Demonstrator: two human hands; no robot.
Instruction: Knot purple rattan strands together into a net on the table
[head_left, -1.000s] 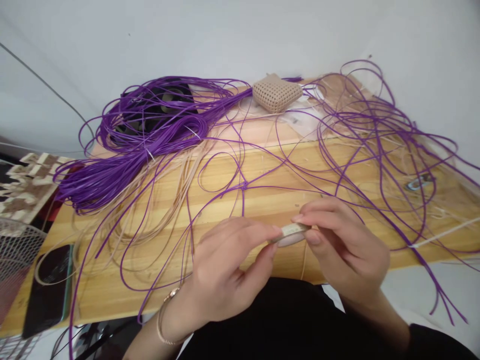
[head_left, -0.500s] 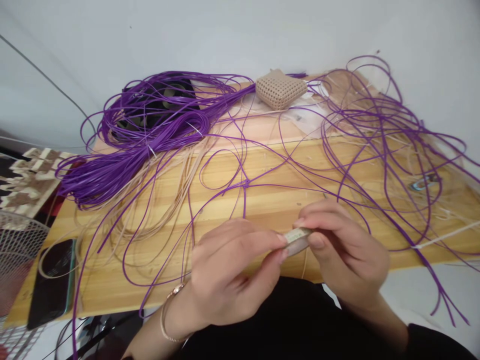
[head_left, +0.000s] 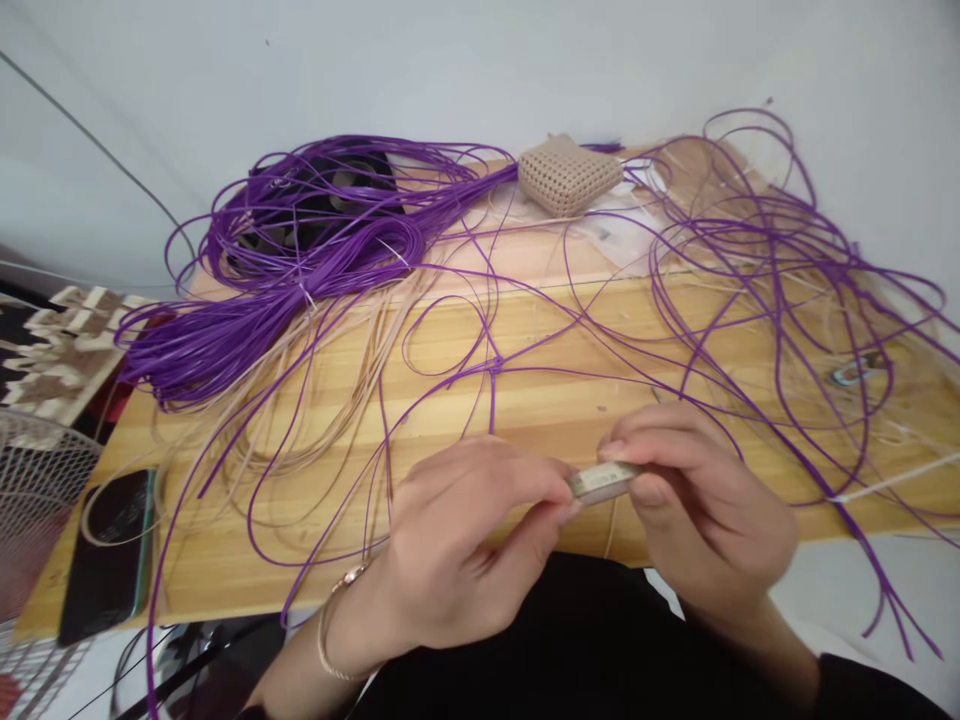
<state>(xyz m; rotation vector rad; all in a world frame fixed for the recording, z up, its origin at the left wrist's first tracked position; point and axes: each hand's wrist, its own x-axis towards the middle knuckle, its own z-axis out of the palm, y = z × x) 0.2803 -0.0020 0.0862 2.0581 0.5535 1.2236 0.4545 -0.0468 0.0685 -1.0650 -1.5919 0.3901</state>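
Between my two hands is a small, pale coiled tape measure [head_left: 602, 480], with faint printed marks on its outer face. My left hand [head_left: 480, 545], wearing a thin bracelet, pinches its left end between thumb and forefinger. At the right end, the thumb and fingers of my right hand [head_left: 705, 500] are closed on it. Both hands are above the front edge of the wooden table [head_left: 555, 400]. Just beyond them, thin purple strands meet at a knot [head_left: 495, 366].
A thick bundle of purple cord [head_left: 217, 345] lies at the left, with beige strands beside it. At the back sits a woven beige piece [head_left: 570, 176]. Loose purple strands [head_left: 772, 240] tangle at the right. A phone [head_left: 109, 555] rests by a white mesh basket [head_left: 45, 490].
My hands have moved slightly apart, the right one shifting right, and more of the tape measure's face shows between them. The view has shifted a little.
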